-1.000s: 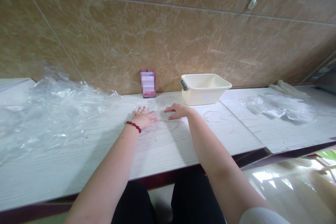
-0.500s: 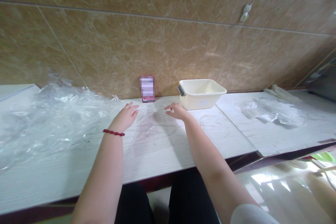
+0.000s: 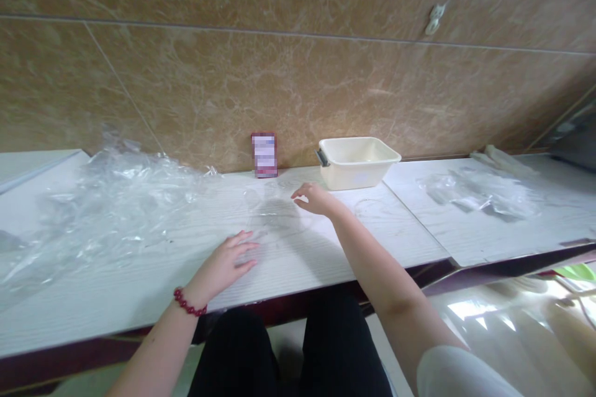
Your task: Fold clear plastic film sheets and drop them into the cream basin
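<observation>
A clear plastic bag or sheet lies flat on the white wood-grain table, its edges hard to make out. My left hand, with a red beaded bracelet at the wrist, is over the table nearer the front edge, fingers spread and holding nothing visible. At the right side of the clear plastic is my right hand, thumb and fingers bent but apart, with nothing visible between them. Just behind that hand stands a cream plastic bin with a grey handle clip.
A large heap of crumpled clear plastic bags covers the left of the table. More clear plastic lies at the right. A phone in a red frame leans against the brown tiled wall.
My left hand has come back toward the front edge, away from the far end of the clear plastic. My right hand stays about where it was.
</observation>
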`<state>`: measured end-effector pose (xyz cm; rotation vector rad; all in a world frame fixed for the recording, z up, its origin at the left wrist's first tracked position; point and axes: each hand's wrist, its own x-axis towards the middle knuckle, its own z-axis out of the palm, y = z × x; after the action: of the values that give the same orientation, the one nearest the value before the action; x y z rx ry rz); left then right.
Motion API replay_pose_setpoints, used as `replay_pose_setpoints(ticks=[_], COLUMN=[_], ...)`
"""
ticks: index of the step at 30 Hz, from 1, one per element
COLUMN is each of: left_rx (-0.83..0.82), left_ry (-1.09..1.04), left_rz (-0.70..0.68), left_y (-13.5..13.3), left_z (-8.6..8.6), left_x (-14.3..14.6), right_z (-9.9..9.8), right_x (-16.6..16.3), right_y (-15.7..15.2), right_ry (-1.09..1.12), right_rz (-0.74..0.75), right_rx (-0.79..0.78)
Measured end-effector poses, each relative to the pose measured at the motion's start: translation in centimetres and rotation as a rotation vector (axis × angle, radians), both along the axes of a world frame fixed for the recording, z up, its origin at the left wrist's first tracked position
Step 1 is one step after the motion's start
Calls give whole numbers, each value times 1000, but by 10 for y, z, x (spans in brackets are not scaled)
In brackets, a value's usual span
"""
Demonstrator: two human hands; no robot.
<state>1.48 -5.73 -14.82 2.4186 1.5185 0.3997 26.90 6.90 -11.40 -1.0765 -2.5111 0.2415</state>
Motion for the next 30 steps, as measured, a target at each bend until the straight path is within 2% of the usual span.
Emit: replay_pose_setpoints(ticks=[4,8,13,17,23,26,30], left_rx=[9,138,140,80,-106,-192,-264], left_ry=[-19,1,-86,-216,-335,-422,-559], left_rz=[44,90,48,38,49,42,-132], left_y=[-1,-1,-2,-11,-23,-28,-32], left_z=[-8,-13,-10,4,26,28,19], left_x=[6,12,17,20,18,13,2], right_z=[-3,-16,-30,-36,-37,-37,-40], right_x=[16,27,26,21,15,11,6], right_y=[-50,-97,-126,-123,-89,-72,-60], right_ry=[-48,-17,26,78,53,-2,-25], right_rz=[94,60,34,91,270,374,537], right_rx=[-1,-17,-20,-26,-59,-60,-56])
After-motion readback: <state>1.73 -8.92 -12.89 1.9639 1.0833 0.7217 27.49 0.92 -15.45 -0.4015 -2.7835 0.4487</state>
